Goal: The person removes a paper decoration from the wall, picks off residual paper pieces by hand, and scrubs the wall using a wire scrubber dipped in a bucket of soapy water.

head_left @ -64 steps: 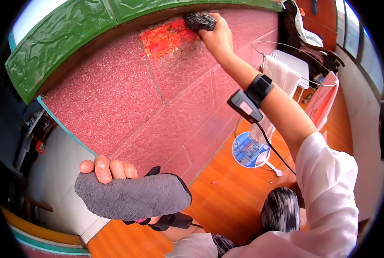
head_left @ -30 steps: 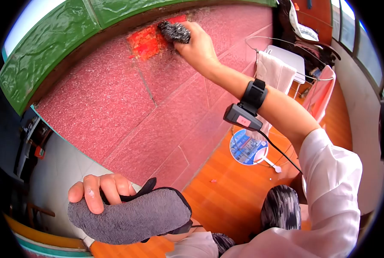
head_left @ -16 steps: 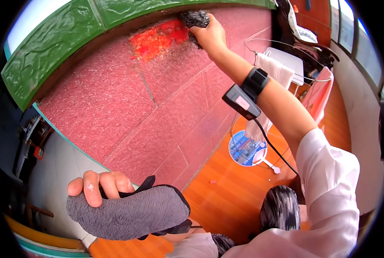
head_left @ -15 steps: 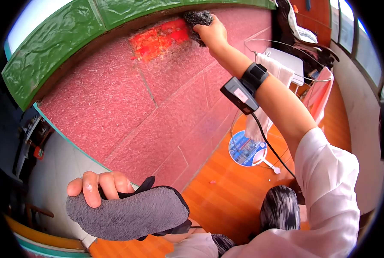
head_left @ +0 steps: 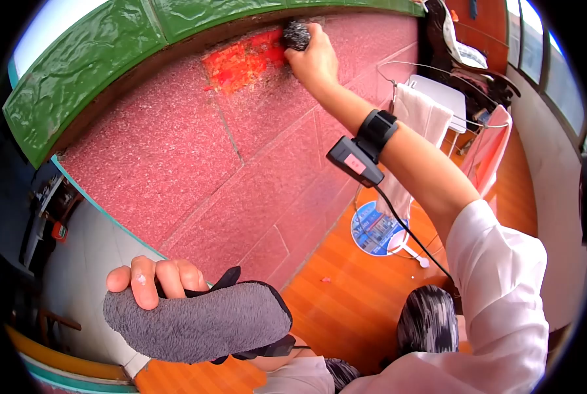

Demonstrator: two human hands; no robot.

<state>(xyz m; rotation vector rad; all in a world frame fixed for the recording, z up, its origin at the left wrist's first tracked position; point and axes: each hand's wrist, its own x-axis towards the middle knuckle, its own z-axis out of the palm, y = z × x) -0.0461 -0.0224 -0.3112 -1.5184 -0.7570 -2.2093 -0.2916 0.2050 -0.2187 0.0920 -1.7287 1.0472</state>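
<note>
My right hand (head_left: 318, 62) is closed around a dark, silvery steel wool scrubber (head_left: 297, 35). It presses the scrubber against the pink textured wall (head_left: 175, 151), just under the green ledge (head_left: 83, 79). Left of the scrubber is a bright red and orange patch (head_left: 246, 60) with a ragged, uneven surface. At the lower left, my left hand (head_left: 159, 276) curls its fingers over the edge of a grey fluffy pad (head_left: 198, 325) with black edging and straps. The pad hides the palm and thumb.
A small black device (head_left: 356, 162) is strapped to my right wrist, its cable (head_left: 412, 233) hanging down. A round blue fan (head_left: 374, 230) lies on the orange floor (head_left: 306, 308). Towels hang on a wire rack (head_left: 425, 108) at right, with a dark carved chair (head_left: 451, 49) behind.
My right hand has shifted slightly left and tilted at the wrist, turning the scrubber beside the red patch. My left hand and the grey pad have barely moved.
</note>
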